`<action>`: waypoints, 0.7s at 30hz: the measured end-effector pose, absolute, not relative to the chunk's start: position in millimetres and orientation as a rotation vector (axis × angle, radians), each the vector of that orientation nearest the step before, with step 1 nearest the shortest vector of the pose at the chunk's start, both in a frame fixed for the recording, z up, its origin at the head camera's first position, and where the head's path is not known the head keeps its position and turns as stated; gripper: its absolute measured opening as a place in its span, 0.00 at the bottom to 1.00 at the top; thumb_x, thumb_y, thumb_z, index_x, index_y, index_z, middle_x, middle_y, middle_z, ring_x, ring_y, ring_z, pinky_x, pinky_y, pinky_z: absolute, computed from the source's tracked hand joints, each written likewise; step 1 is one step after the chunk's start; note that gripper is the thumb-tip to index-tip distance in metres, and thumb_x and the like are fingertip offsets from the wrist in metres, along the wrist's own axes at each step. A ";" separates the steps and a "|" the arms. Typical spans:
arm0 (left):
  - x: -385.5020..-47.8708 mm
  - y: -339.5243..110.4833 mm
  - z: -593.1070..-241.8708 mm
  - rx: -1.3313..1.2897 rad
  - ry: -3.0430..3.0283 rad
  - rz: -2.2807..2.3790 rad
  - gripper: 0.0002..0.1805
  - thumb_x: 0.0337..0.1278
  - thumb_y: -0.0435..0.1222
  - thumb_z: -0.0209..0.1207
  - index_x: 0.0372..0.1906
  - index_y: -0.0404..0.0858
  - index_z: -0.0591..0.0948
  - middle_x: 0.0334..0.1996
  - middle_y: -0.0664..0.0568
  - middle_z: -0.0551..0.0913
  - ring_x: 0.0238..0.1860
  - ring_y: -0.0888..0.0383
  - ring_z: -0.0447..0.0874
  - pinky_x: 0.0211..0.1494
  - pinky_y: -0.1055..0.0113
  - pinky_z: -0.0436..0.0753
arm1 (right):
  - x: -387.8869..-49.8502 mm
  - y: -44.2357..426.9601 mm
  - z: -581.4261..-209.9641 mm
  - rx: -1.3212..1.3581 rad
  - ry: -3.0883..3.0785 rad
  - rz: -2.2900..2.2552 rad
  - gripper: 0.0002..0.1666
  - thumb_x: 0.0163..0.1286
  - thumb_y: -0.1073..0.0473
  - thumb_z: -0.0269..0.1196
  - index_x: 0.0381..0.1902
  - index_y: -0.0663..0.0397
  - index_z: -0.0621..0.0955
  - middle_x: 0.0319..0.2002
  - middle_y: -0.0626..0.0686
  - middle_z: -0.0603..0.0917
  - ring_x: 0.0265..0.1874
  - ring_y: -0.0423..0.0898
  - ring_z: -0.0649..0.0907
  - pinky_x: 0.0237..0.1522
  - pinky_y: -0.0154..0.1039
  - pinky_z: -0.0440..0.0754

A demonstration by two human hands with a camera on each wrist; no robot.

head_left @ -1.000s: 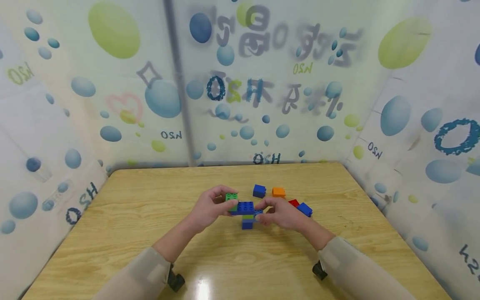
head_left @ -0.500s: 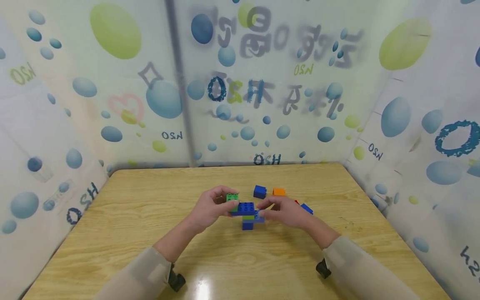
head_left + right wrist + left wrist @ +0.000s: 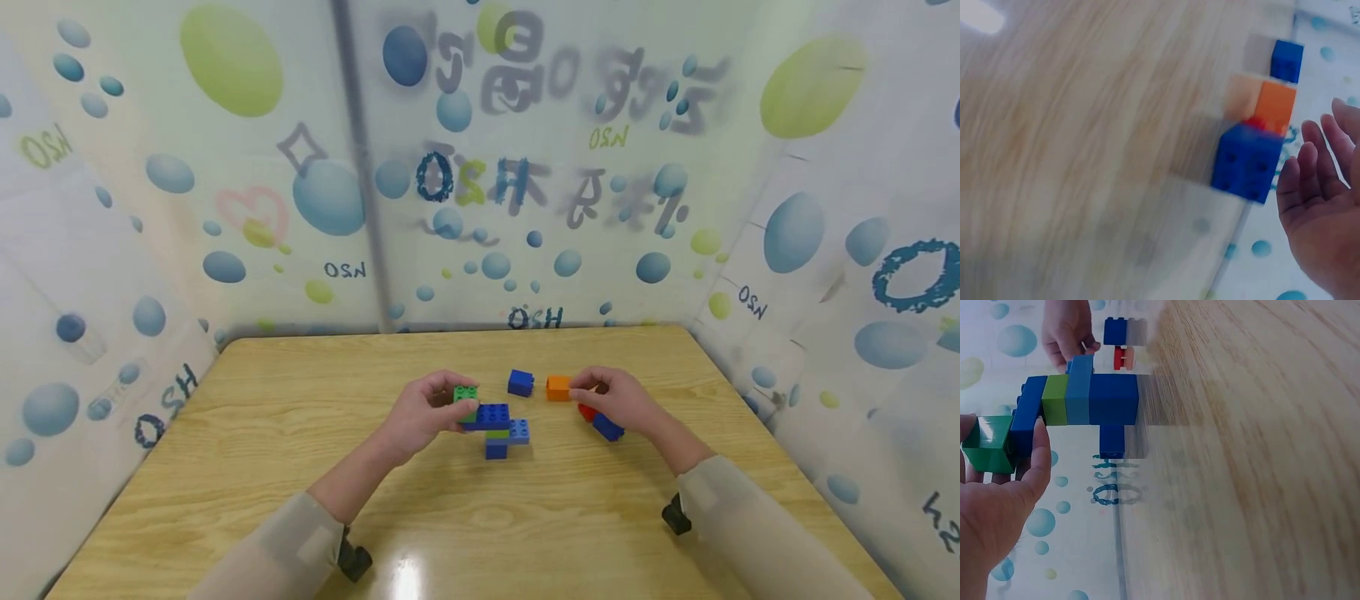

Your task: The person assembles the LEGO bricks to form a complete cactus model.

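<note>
Our left hand [image 3: 415, 419] pinches the green brick [image 3: 465, 392], presumably steadying the stack [image 3: 492, 415]; our right hand [image 3: 624, 403], fingers loosely spread, hovers by the red brick [image 3: 589, 412].

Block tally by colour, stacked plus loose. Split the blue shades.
Dark blue blocks: 4
Light blue block: 1
Lime block: 1
Green block: 1
Orange block: 1
Red block: 1
Total: 9 (dark blue under light blue counted as 1; no seam visible)
</note>
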State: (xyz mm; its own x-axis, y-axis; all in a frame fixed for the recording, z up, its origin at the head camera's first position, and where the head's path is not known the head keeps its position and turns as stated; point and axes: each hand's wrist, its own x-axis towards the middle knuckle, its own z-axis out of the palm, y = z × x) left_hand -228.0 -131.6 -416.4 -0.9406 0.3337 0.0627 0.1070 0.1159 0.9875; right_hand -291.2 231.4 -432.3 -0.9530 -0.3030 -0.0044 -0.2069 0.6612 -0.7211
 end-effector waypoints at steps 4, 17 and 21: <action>-228.1 -131.8 -416.7 0.446 2.209 1.929 0.18 0.76 0.37 0.69 0.64 0.38 0.85 0.39 0.51 0.80 0.44 0.54 0.86 0.53 0.49 0.95 | -294.4 240.3 -435.0 -0.383 2.764 -1.130 0.15 0.81 0.49 0.69 0.56 0.51 0.88 0.56 0.56 0.89 0.44 0.49 0.82 0.48 0.41 0.83; -229.3 -132.4 -418.1 0.468 2.209 1.931 0.18 0.76 0.37 0.69 0.64 0.38 0.85 0.39 0.50 0.80 0.45 0.53 0.86 0.53 0.47 0.94 | -295.7 249.7 -444.3 -0.327 2.752 -0.903 0.27 0.72 0.46 0.77 0.62 0.52 0.85 0.53 0.58 0.86 0.47 0.52 0.82 0.48 0.46 0.86; -228.8 -132.2 -417.3 0.475 2.204 1.935 0.18 0.76 0.37 0.69 0.64 0.38 0.85 0.38 0.50 0.80 0.44 0.53 0.86 0.53 0.48 0.95 | -294.3 247.5 -446.2 -0.301 2.751 -0.889 0.24 0.71 0.47 0.78 0.59 0.49 0.86 0.50 0.56 0.86 0.45 0.52 0.81 0.46 0.44 0.84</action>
